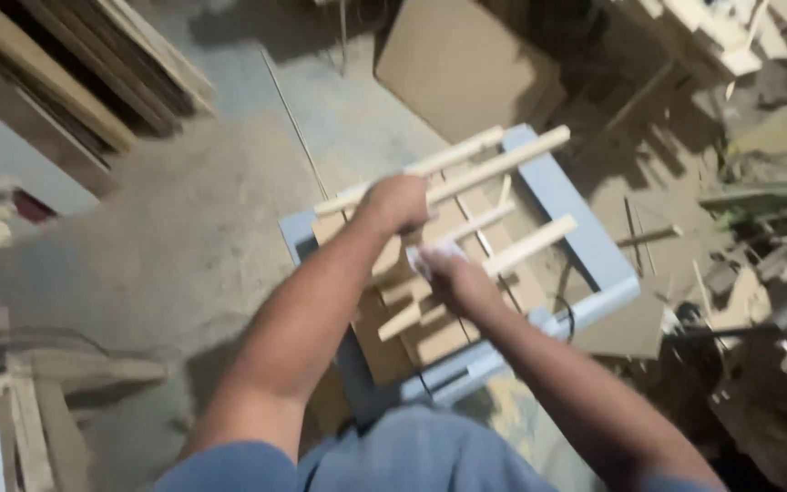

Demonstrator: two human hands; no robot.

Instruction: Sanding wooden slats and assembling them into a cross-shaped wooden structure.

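We look down on a dusty grey concrete floor, the widest open stretch of which lies to our left, bare between the stacked timber planks along the upper left edge and our stool. To the right the room closes in: a heap of pale wood offcuts and scrap crowds that edge, and a flat brown board lies on the floor ahead.

Below our hands stands a grey-blue metal frame with brown wooden panels laid across it; its far and right rails show clear, the near rail runs just above our blue-grey trousers.

Over the frame we hold a bundle of long pale square wooden sticks. Our left hand is clenched around the upper sticks near their middle, their ends jutting out both ways. Our right hand sits just below and beside it, closed on a shorter pale stick and what looks like a small white scrap; blur hides the finger positions. The two hands are nearly touching.
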